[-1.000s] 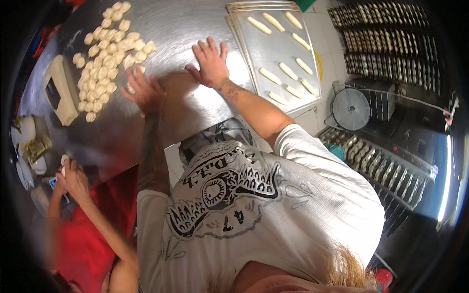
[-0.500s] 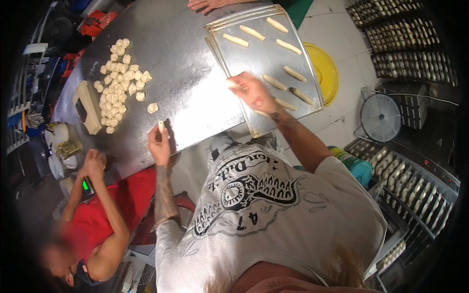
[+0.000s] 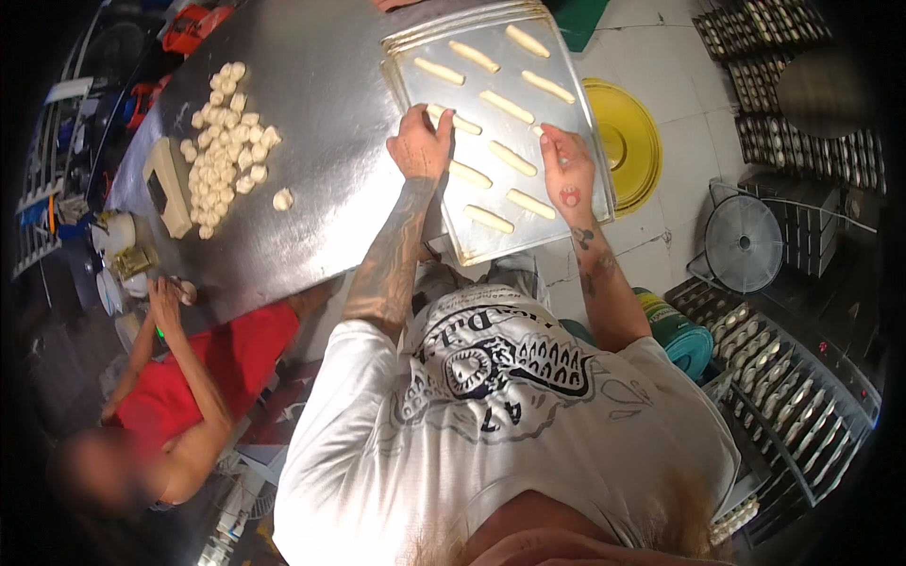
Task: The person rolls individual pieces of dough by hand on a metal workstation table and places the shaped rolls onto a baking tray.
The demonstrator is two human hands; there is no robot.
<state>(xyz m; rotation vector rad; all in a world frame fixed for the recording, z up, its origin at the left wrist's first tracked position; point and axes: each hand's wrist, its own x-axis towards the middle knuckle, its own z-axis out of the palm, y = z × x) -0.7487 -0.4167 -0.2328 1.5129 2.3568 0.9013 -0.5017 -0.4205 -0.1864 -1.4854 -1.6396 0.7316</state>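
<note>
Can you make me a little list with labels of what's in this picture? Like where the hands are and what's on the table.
left hand: over the baking tray, on a dough stick
right hand: on the tray's right side
tray: nine or so pale dough sticks in rows
steel table: pile of small dough pieces, one dough piece lying apart
table's left edge: person in red
floor: yellow round lid, fan

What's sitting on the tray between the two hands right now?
In the head view, between the left hand and right hand, two rolled dough sticks lie on the baking tray: one higher up, one lower. Neither hand touches them.
</note>
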